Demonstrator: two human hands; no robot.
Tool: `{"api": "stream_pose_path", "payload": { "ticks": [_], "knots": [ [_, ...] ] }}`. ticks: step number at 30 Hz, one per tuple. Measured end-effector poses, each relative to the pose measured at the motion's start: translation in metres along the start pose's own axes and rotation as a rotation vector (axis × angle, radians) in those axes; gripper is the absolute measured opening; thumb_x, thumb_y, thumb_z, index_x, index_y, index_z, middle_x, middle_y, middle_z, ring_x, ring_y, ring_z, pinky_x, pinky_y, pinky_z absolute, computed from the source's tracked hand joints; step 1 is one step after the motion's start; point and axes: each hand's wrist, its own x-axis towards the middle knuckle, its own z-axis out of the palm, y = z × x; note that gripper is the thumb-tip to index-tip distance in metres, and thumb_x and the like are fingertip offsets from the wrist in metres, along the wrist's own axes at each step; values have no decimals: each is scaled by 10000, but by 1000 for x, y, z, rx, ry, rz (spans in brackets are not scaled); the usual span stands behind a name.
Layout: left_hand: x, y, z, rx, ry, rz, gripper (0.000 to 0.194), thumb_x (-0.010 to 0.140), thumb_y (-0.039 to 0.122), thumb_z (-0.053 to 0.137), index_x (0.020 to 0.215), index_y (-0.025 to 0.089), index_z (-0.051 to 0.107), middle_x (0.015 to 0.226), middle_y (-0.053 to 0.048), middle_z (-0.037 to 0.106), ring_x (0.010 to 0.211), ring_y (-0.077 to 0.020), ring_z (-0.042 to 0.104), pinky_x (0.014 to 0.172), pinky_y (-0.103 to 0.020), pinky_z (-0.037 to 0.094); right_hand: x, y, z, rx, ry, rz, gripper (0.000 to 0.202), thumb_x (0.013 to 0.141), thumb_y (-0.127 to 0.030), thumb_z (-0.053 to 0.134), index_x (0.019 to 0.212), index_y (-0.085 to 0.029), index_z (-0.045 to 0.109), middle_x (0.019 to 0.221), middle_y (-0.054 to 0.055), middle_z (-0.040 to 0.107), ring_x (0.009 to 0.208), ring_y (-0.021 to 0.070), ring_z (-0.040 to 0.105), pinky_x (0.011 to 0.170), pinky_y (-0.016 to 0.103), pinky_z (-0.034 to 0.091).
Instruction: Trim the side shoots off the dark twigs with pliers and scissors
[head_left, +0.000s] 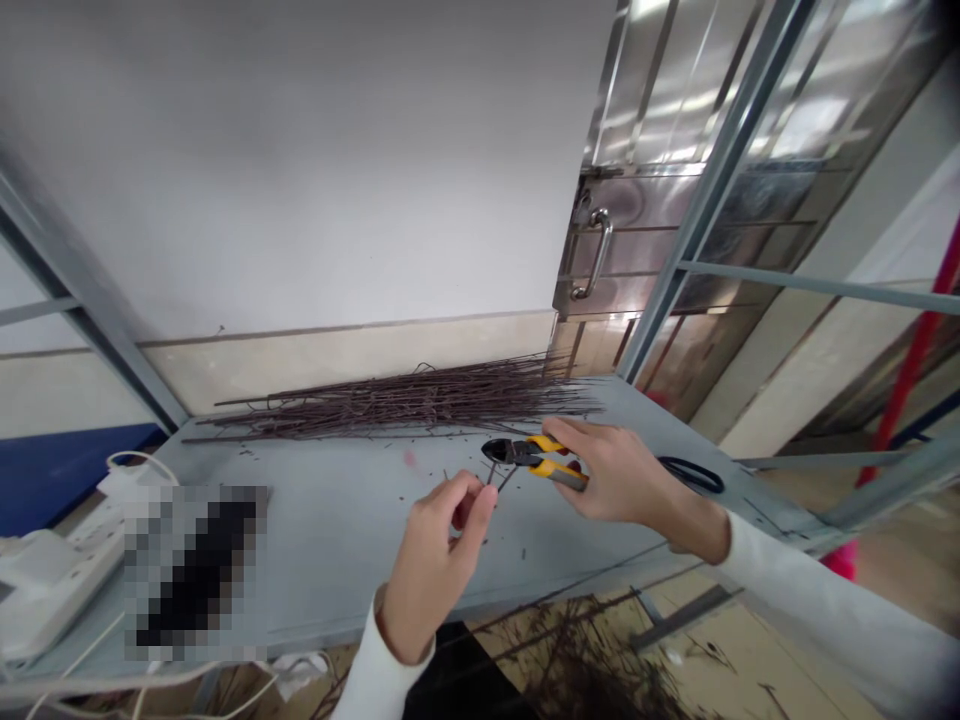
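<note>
My right hand [611,470] grips a pair of diagonal cutting pliers [541,456] by their yellow and grey handles. Their dark jaws point left, at the upper end of a thin dark twig [492,474]. That twig is pinched between the thumb and fingers of my left hand [442,550], just below the jaws. Whether the blades have closed on it, I cannot tell. Behind both hands, a long bundle of thin dark twigs [405,402] lies along the back of the grey-blue table [337,530]. Small twig bits are scattered on the surface around my hands.
A white power strip [82,560] with plugs and cables lies at the left, beside a pixelated dark object [202,570]. A black loop [694,474] rests behind my right wrist. Metal posts [712,200] frame the table. Twig scraps [600,660] cover part of the floor.
</note>
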Motion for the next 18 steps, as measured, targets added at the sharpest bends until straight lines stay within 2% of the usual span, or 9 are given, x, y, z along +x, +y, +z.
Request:
{"api": "stream_pose_path", "payload": {
  "ticks": [3, 6, 9, 12, 15, 18],
  "knots": [
    [0, 3, 1, -44, -10, -23, 351, 912, 396, 404, 615, 209, 387, 531, 55, 368, 515, -105, 376, 476, -216, 283, 0, 0, 4, -156, 152, -28, 226, 604, -168, 461, 826, -209, 472, 719, 28, 605, 595, 166, 538, 489, 241, 278],
    [1, 6, 2, -104, -11, -54, 395, 906, 425, 396, 578, 205, 381, 501, 60, 346, 476, -96, 345, 475, -223, 277, 0, -1, 4, -229, 206, -81, 174, 616, -156, 462, 781, -209, 460, 687, 44, 578, 623, 194, 533, 541, 264, 333],
    [3, 7, 4, -141, 7, -63, 360, 908, 441, 393, 663, 202, 503, 482, 69, 342, 449, -96, 344, 471, -228, 275, 0, -4, 2, -160, 171, -78, 195, 621, -163, 475, 809, -207, 448, 729, 60, 569, 666, 213, 535, 587, 282, 373],
    [5, 4, 5, -138, 54, -37, 302, 919, 421, 378, 814, 205, 560, 476, 77, 354, 441, -102, 365, 483, -231, 288, 0, -6, 0, -39, 135, -4, 259, 628, -172, 486, 879, -196, 429, 813, 76, 569, 664, 195, 539, 553, 261, 380],
    [7, 3, 5, -141, 36, -18, 279, 913, 399, 402, 772, 206, 546, 470, 73, 403, 443, -102, 395, 497, -228, 313, -2, -5, 0, 16, 82, -1, 247, 647, -188, 482, 885, -196, 418, 801, 68, 561, 639, 180, 534, 525, 245, 369],
    [10, 2, 5, -204, 15, -5, 264, 903, 356, 434, 717, 202, 542, 509, 45, 531, 495, -111, 478, 552, -227, 368, -4, -3, 1, 71, 17, 0, 274, 637, -213, 489, 903, -188, 426, 777, 64, 568, 631, 183, 532, 533, 250, 360]
  ]
}}
